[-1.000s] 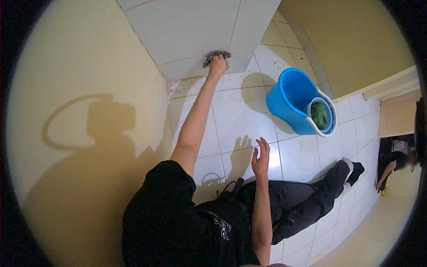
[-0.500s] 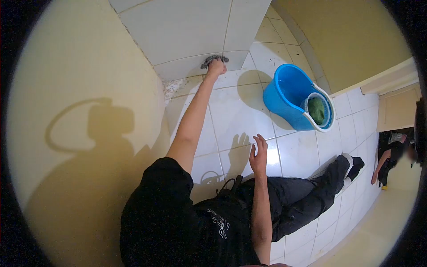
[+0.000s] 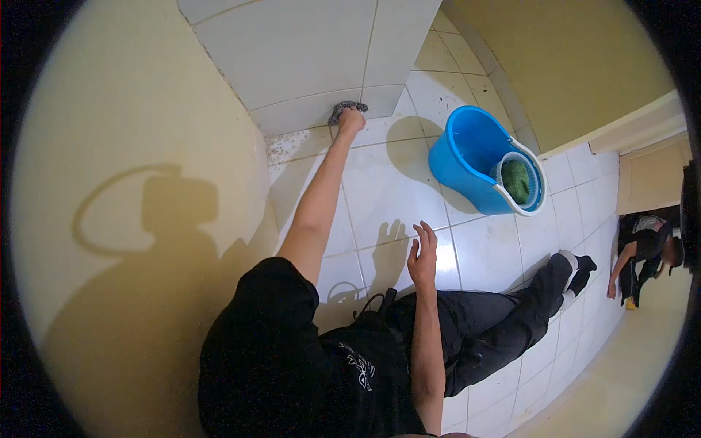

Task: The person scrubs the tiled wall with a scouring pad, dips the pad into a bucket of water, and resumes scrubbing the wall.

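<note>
My left hand (image 3: pixel 353 118) is closed on a crumpled, speckled grey rag (image 3: pixel 342 111) at the arm's full reach. The rag is against the bottom of the white tiled wall (image 3: pixel 307 113), close to where it meets the floor; its underside is hidden. My right hand (image 3: pixel 423 255) hovers over the white floor tiles with its fingers loosely apart and nothing in them. A blue mop bucket (image 3: pixel 449 164) stands beyond it to the right. In the bucket's white wringer basket (image 3: pixel 539 191) sits a green cloth-like bundle (image 3: pixel 515 182).
Whitish crumbs or flaking (image 3: pixel 288 144) mark the floor corner by the yellow wall (image 3: pixel 139 95). My legs (image 3: pixel 504 328) stretch to the right across the tiles. Far right, another person (image 3: pixel 646 244) bends low near a doorway, one hand close to the floor.
My left hand and the rag have moved a little down and to the left along the wall's foot. My right hand stays nearly still. The other person's head has shifted slightly.
</note>
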